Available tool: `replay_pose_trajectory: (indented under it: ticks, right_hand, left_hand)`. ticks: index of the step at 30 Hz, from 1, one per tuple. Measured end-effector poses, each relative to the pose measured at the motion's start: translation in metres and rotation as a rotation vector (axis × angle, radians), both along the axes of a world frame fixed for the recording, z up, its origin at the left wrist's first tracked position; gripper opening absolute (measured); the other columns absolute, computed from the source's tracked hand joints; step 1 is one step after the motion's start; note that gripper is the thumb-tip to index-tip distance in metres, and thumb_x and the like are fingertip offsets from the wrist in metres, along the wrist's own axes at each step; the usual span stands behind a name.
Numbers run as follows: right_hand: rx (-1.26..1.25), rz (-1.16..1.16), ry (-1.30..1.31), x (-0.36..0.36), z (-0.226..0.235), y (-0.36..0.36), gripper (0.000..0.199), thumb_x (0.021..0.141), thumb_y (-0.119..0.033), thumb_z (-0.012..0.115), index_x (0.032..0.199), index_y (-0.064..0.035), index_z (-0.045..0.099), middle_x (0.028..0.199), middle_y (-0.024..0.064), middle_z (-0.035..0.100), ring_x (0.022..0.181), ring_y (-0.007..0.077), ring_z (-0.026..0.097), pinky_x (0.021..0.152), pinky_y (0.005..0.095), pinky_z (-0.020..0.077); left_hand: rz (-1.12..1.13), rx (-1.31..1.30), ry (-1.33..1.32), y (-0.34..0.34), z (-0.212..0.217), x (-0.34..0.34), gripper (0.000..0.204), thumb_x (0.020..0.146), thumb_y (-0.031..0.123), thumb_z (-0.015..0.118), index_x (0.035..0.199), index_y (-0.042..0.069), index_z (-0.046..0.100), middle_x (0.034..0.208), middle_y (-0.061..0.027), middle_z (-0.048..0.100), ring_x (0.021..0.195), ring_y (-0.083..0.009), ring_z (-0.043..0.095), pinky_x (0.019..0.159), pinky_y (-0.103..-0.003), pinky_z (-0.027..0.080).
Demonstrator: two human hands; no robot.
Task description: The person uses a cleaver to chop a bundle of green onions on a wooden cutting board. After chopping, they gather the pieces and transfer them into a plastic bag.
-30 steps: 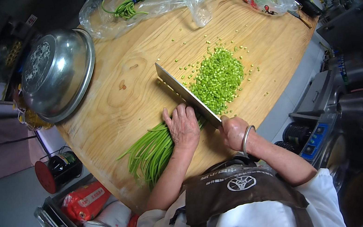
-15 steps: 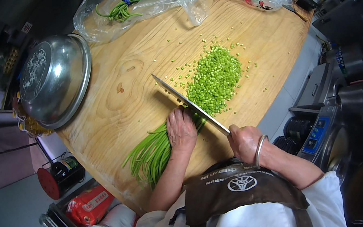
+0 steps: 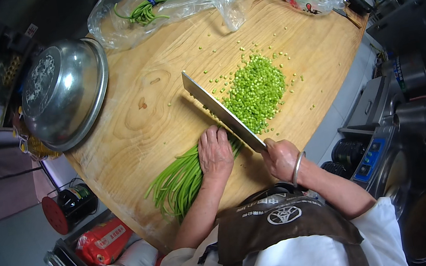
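Steel cleaver (image 3: 221, 111), slender green stalks (image 3: 178, 179), round wooden board (image 3: 129, 123)

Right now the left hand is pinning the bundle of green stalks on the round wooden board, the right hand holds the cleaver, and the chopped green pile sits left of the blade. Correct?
Not quite. The head view shows the chopped green pile to the right of the cleaver blade, not left. The rest holds: the left hand pins the bundle of green stalks on the round wooden board, and the right hand holds the cleaver.
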State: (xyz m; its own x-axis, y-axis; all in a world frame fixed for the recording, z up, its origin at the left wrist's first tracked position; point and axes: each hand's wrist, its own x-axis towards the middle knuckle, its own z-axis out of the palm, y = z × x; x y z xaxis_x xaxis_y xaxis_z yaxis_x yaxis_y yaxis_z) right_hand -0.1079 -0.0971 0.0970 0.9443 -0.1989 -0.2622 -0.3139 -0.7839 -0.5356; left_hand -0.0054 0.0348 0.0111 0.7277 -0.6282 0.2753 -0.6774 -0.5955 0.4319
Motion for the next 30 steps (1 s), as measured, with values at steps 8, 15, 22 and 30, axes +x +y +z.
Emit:
replay_pose_trajectory:
  ticks: [8, 15, 22, 30]
  right_hand:
    - [-0.049, 0.043, 0.279, 0.001, 0.040, 0.009, 0.011, 0.075, -0.006, 0.052, 0.080, 0.0035, 0.050, 0.062, 0.0237, 0.058, 0.059, 0.0395, 0.059, 0.056, 0.0459, 0.0478]
    - [0.006, -0.036, 0.061, 0.012, -0.008, 0.004, 0.011, 0.075, -0.007, 0.052, 0.079, 0.0033, 0.049, 0.058, 0.0229, 0.056, 0.057, 0.0399, 0.057, 0.055, 0.0465, 0.0466]
    - [-0.029, 0.014, 0.141, -0.006, 0.037, 0.011, 0.012, 0.075, -0.008, 0.053, 0.077, 0.0030, 0.048, 0.055, 0.0228, 0.054, 0.053, 0.0403, 0.056, 0.051, 0.0467, 0.0457]
    - [-0.013, 0.026, 0.226, 0.009, 0.006, 0.011, 0.016, 0.075, -0.011, 0.054, 0.081, 0.0033, 0.049, 0.061, 0.0218, 0.057, 0.061, 0.0392, 0.058, 0.058, 0.0456, 0.0474]
  left_hand:
    - [0.024, -0.002, 0.055, 0.001, -0.001, -0.001, 0.018, 0.072, 0.005, 0.051, 0.090, 0.000, 0.052, 0.091, -0.0167, 0.049, 0.086, -0.0338, 0.048, 0.074, -0.043, 0.041]
    - [-0.001, -0.041, -0.005, -0.001, -0.002, 0.000, 0.014, 0.079, 0.010, 0.048, 0.089, 0.001, 0.052, 0.094, -0.0150, 0.048, 0.089, -0.0303, 0.049, 0.080, -0.040, 0.041]
    - [0.039, 0.001, 0.044, 0.001, -0.004, -0.002, 0.014, 0.077, 0.008, 0.047, 0.086, 0.000, 0.053, 0.089, -0.0155, 0.049, 0.083, -0.0313, 0.048, 0.076, -0.041, 0.042]
    - [-0.004, 0.106, 0.072, 0.003, 0.003, -0.005, 0.013, 0.073, 0.009, 0.052, 0.082, 0.001, 0.052, 0.090, -0.0152, 0.047, 0.085, -0.0309, 0.047, 0.077, -0.040, 0.042]
